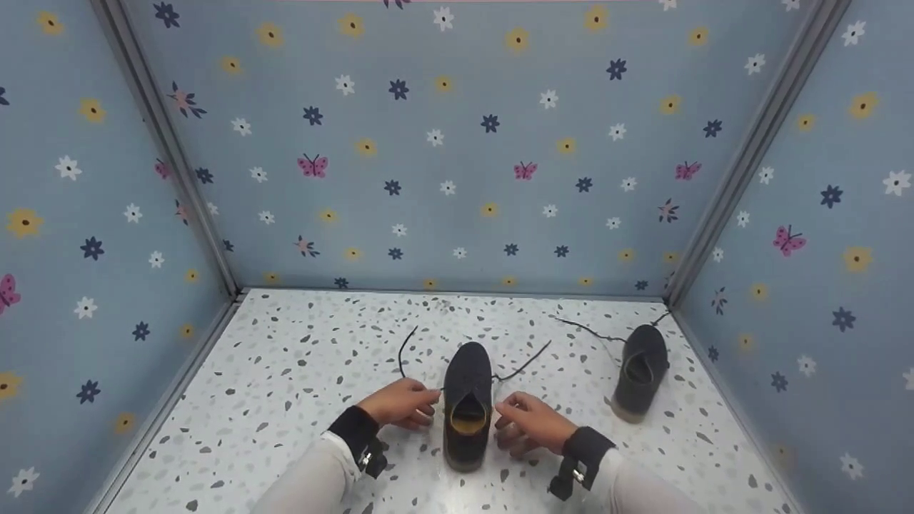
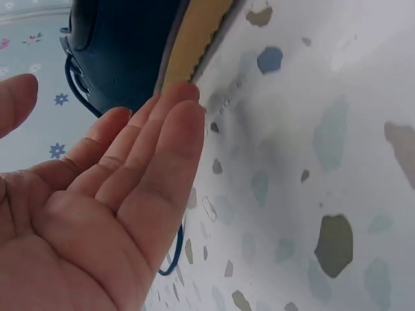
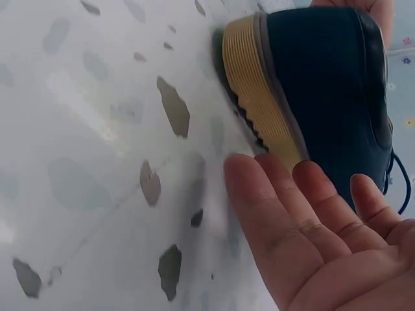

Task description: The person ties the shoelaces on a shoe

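A dark navy lace-up shoe (image 1: 469, 364) with a tan sole stands upright, toe pointing away. Its loose laces spread out to both sides, one lace end (image 1: 402, 353) to the left and another (image 1: 527, 364) to the right. Beside the shoe's left side is my left hand (image 1: 401, 403); in its wrist view the fingers (image 2: 175, 136) are extended close to the sole, thumb apart, holding nothing. On the other side, my right hand (image 1: 532, 425) has its fingers (image 3: 249, 184) extended near the sole, with nothing held. Whether the fingertips touch the shoe, I cannot tell.
A second dark shoe (image 1: 643, 375), also with loose laces, stands at the right near the corner. Both shoes are on a white speckled surface (image 1: 307, 385). Blue flowered panels (image 1: 443, 157) enclose it at the back and both sides, joined by grey metal posts (image 1: 750, 157).
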`<action>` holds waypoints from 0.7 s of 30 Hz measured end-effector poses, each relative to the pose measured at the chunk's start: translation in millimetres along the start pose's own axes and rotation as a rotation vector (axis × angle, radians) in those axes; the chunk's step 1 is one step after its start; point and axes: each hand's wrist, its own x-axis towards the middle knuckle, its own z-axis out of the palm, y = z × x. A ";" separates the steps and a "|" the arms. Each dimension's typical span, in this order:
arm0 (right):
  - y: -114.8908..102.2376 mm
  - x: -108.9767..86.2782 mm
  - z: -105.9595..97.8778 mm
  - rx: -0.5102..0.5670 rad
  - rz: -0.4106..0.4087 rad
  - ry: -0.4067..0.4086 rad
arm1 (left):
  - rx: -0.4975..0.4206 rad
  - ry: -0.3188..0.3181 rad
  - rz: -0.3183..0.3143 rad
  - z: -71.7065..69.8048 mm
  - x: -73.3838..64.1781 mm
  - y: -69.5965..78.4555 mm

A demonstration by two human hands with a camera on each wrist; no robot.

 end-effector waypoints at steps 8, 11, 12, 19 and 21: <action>-0.1 12.2 -18.8 0.001 -0.015 0.093 | 0.164 0.067 -0.027 0.0 8.9 -1.1; -2.8 18.9 -25.1 -0.017 -0.017 0.136 | 0.221 0.078 -0.042 0.5 13.6 -1.0; -4.2 21.5 -27.1 -0.031 -0.012 0.154 | 0.232 0.078 -0.050 0.4 15.2 -0.8; -17.8 40.2 -41.5 -0.212 0.070 0.311 | 0.331 0.113 -0.130 -4.0 29.2 5.1; -20.9 44.1 -45.4 -0.264 0.090 0.338 | 0.376 0.118 -0.160 -4.8 33.7 7.3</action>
